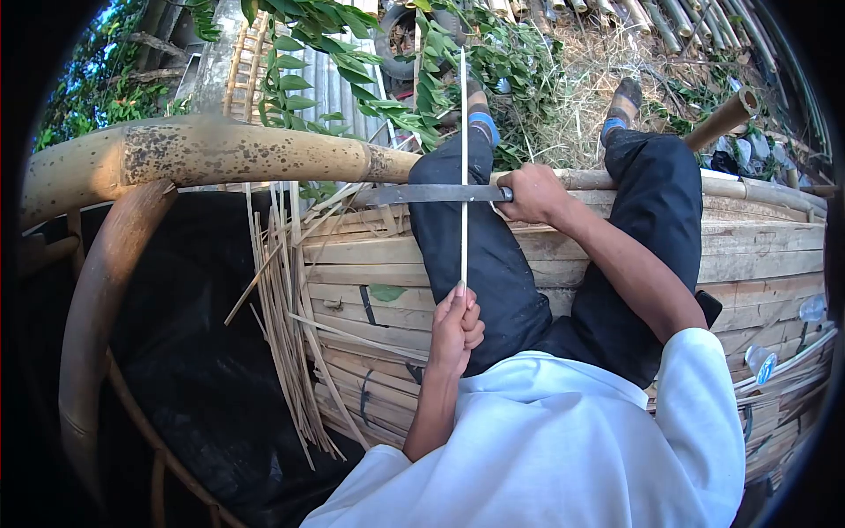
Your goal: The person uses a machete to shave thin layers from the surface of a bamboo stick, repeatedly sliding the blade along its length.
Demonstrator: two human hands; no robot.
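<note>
My left hand (457, 329) is closed round the lower end of a thin pale strip (464, 114), which points away from me over my left thigh. My right hand (532, 194) grips the dark handle of a long knife (431, 194). Its blade lies crosswise, pointing left, and crosses the strip above my left knee. Whether blade and strip touch is hard to tell. Beneath my legs is a seat of split bamboo slats (361, 255).
A thick bamboo pole (246, 151) runs across ahead, with a curved bamboo post (110, 299) at left. Loose thin strips (286, 352) hang beside the slats. Leafy branches (352, 53), a tyre (396, 44) and plastic cups (760, 359) are also in view.
</note>
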